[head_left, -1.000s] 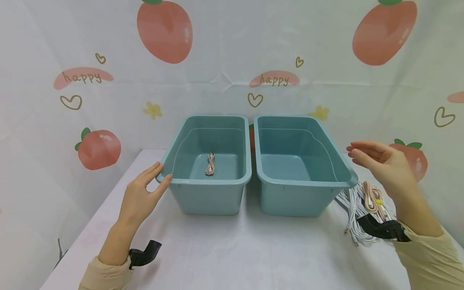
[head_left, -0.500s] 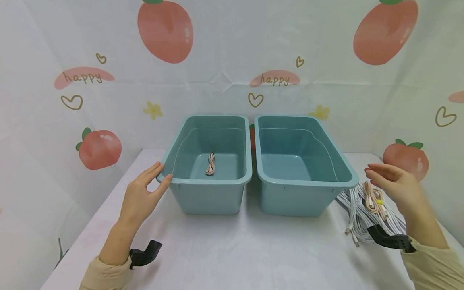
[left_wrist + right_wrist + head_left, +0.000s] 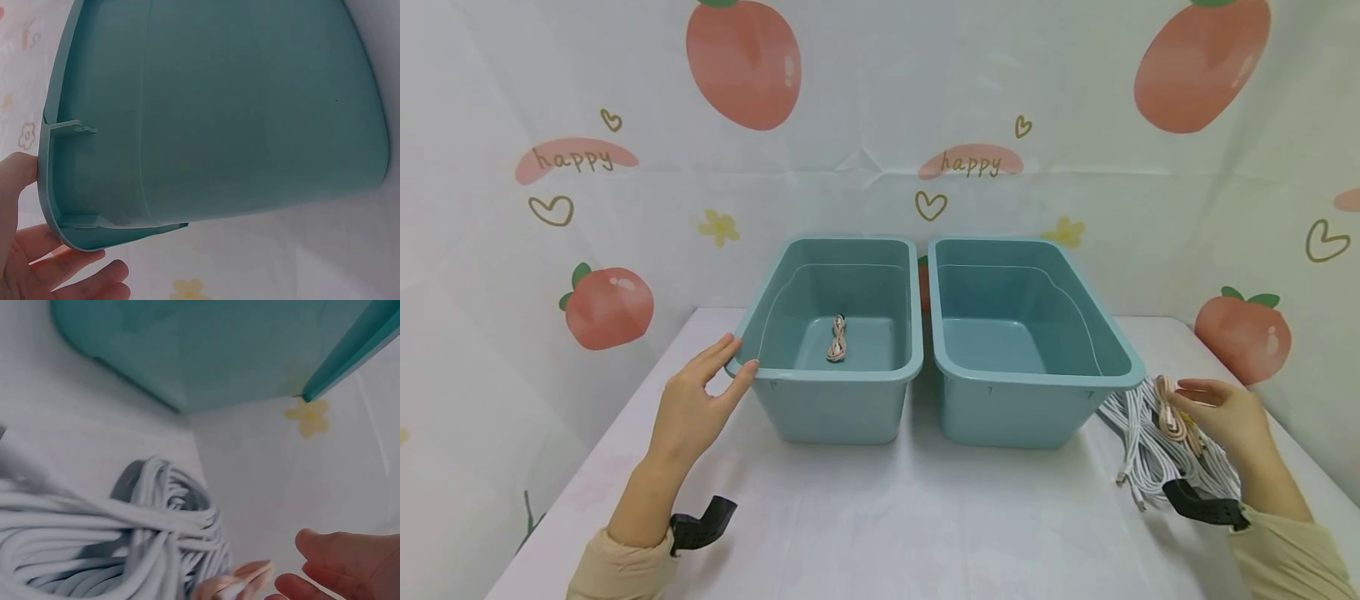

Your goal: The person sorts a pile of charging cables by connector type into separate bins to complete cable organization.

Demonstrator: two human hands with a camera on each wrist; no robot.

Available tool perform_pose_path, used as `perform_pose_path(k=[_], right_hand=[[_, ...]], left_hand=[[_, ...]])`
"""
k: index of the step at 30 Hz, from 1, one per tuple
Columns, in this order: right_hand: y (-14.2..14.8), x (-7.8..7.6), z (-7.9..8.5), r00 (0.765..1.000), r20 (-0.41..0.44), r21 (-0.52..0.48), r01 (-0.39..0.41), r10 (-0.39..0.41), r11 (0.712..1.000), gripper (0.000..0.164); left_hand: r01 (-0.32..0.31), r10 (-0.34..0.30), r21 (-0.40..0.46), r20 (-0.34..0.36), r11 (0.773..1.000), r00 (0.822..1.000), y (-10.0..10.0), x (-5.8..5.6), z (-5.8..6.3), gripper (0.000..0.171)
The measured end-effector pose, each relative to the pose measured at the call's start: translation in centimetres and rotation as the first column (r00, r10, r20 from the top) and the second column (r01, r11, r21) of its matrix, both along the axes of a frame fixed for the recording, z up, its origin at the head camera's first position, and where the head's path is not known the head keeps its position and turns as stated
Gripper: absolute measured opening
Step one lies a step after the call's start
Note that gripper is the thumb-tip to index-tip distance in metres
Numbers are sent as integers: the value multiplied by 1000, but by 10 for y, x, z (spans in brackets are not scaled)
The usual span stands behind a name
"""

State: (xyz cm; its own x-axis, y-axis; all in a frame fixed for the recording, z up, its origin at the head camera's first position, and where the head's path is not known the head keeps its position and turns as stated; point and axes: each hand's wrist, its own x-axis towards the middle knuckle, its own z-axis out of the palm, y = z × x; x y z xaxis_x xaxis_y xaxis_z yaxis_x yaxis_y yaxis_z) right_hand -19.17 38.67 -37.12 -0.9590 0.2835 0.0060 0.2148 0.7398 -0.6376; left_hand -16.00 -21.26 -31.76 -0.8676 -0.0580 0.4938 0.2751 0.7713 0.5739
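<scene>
My left hand (image 3: 688, 412) rests at the front left corner of the left blue-green plastic bin (image 3: 831, 408). Its thumb touches the front rim and the fingers lie along the side, as the left wrist view also shows at the bin's corner (image 3: 47, 187). A small bundled pinkish cable (image 3: 837, 340) lies inside that bin. Over the cable pile right of the bins, my right hand (image 3: 1228, 417) hovers with fingertips close to a coiled peach-coloured cable (image 3: 1165, 404). In the right wrist view the fingers are loosely bent beside this peach cable (image 3: 225, 586), holding nothing.
Beside the first stands a second blue-green bin (image 3: 1015, 412), its visible floor bare. Coiled white cables (image 3: 1138, 442) lie under and around the peach one, against that bin's right side. A fruit-patterned white cloth (image 3: 850, 83) hangs behind the white-covered table (image 3: 925, 517).
My right hand has come down from beside the right bin's rim to the peach cable on the pile. The left hand has stayed at its bin's corner.
</scene>
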Motion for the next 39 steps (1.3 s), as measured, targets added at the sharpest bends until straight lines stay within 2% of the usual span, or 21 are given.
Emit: perform_pose_path(k=[3, 11, 20, 27, 34, 39], right_hand=[[-1, 1, -5, 1000, 11, 27, 22, -23, 999, 66], [-5, 1, -10, 1000, 22, 29, 22, -22, 999, 62], [-8, 1, -11, 997, -55, 95, 68, -63, 993, 44], [-9, 0, -10, 996, -45, 83, 86, -83, 993, 42], [-11, 0, -12, 993, -69, 81, 100, -94, 992, 38], [-11, -1, -12, 993, -43, 59, 110, -107, 992, 40]], left_hand=[[0, 0, 0, -3, 1000, 1000, 0, 0, 0, 49], [4, -4, 14, -4, 1000, 1000, 2, 1, 0, 47], [6, -6, 20, 1, 1000, 1000, 2, 2, 1, 47], [5, -5, 19, -2, 1000, 1000, 2, 2, 0, 48], [-4, 4, 17, 11, 1000, 1000, 2, 2, 0, 49], [-5, 5, 21, 11, 1000, 1000, 3, 2, 0, 48]])
